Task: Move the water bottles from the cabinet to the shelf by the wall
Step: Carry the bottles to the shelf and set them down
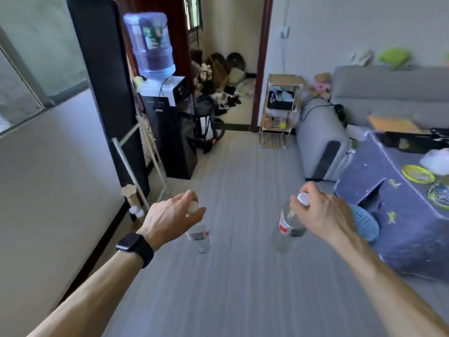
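Note:
My left hand [170, 215] grips a clear water bottle [200, 235] by its white cap, and the bottle hangs down over the grey floor. My right hand [323, 212] holds a second clear water bottle [286, 227] with a red and white label, also by its white cap. Both bottles hang at about the same height, a short way apart. A small wooden shelf [283, 108] stands against the far wall beside the doorway, with cluttered items on its levels. The cabinet is out of view.
A water dispenser [167, 122] and a tall black panel [102, 76] line the left wall. A grey sofa [323, 139] and a table under a blue cloth [393, 195] fill the right. A blue stool [364, 222] sits by the table. Grey floor runs between them.

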`<action>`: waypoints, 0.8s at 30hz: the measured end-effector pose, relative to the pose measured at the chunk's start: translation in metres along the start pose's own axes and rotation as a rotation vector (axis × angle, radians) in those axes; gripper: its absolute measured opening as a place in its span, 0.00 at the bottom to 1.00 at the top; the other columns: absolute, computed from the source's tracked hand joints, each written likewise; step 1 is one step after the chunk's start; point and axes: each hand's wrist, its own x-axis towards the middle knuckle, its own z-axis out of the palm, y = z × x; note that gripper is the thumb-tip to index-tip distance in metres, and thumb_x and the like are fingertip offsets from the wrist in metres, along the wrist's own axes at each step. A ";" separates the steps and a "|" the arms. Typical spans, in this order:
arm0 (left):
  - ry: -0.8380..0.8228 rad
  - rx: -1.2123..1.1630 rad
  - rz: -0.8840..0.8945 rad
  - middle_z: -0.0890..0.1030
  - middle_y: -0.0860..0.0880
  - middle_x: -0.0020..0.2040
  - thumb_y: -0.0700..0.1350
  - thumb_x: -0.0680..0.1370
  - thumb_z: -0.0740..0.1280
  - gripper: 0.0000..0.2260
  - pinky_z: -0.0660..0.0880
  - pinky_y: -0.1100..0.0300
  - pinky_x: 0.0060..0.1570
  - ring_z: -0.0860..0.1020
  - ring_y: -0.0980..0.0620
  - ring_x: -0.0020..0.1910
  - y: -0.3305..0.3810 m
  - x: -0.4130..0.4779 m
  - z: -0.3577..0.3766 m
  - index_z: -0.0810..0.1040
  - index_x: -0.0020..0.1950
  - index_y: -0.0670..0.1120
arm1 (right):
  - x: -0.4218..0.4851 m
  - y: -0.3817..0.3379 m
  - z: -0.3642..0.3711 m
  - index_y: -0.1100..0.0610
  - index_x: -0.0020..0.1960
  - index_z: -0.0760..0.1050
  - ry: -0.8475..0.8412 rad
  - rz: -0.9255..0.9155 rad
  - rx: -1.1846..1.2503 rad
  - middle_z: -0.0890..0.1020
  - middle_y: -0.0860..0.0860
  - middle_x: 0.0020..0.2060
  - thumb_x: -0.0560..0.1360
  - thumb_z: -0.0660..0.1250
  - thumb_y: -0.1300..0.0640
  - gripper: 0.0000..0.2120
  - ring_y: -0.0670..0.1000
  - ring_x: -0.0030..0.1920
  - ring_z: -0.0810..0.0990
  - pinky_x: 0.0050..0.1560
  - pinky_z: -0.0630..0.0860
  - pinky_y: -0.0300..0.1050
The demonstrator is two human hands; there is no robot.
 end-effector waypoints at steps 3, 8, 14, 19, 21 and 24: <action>0.011 -0.011 0.040 0.79 0.56 0.48 0.64 0.78 0.58 0.14 0.77 0.54 0.38 0.78 0.50 0.40 0.011 0.078 -0.013 0.68 0.52 0.55 | 0.046 0.009 -0.007 0.56 0.49 0.70 0.076 0.058 0.012 0.84 0.63 0.42 0.76 0.65 0.44 0.15 0.68 0.46 0.81 0.40 0.72 0.54; 0.057 0.033 0.128 0.79 0.57 0.47 0.65 0.78 0.57 0.14 0.74 0.55 0.36 0.77 0.47 0.41 0.036 0.211 -0.021 0.67 0.50 0.56 | 0.140 0.028 -0.013 0.57 0.49 0.70 0.164 0.082 0.065 0.83 0.63 0.40 0.76 0.66 0.46 0.15 0.68 0.44 0.80 0.38 0.67 0.52; 0.111 0.040 0.093 0.78 0.59 0.43 0.65 0.77 0.57 0.12 0.76 0.55 0.39 0.77 0.47 0.40 0.070 0.345 -0.003 0.66 0.48 0.58 | 0.276 0.078 0.007 0.54 0.50 0.69 0.142 0.063 0.069 0.84 0.58 0.42 0.76 0.62 0.42 0.16 0.65 0.45 0.80 0.38 0.69 0.50; 0.125 0.081 0.103 0.78 0.57 0.42 0.65 0.78 0.57 0.12 0.73 0.56 0.36 0.77 0.49 0.38 0.111 0.446 -0.005 0.66 0.49 0.57 | 0.380 0.120 0.001 0.53 0.49 0.68 0.125 0.037 0.111 0.84 0.56 0.42 0.76 0.62 0.41 0.15 0.63 0.46 0.80 0.39 0.72 0.51; 0.145 0.079 0.086 0.79 0.57 0.43 0.65 0.78 0.57 0.12 0.73 0.56 0.36 0.77 0.49 0.39 0.122 0.486 -0.006 0.67 0.48 0.57 | 0.420 0.135 -0.004 0.54 0.48 0.68 0.139 0.023 0.122 0.83 0.57 0.41 0.76 0.63 0.42 0.15 0.63 0.45 0.80 0.39 0.73 0.51; 0.159 0.090 0.063 0.79 0.56 0.42 0.65 0.78 0.57 0.12 0.69 0.57 0.34 0.76 0.49 0.38 0.132 0.547 -0.004 0.65 0.47 0.57 | 0.479 0.160 -0.009 0.53 0.47 0.67 0.163 0.017 0.126 0.83 0.57 0.38 0.76 0.62 0.41 0.14 0.64 0.43 0.79 0.40 0.75 0.52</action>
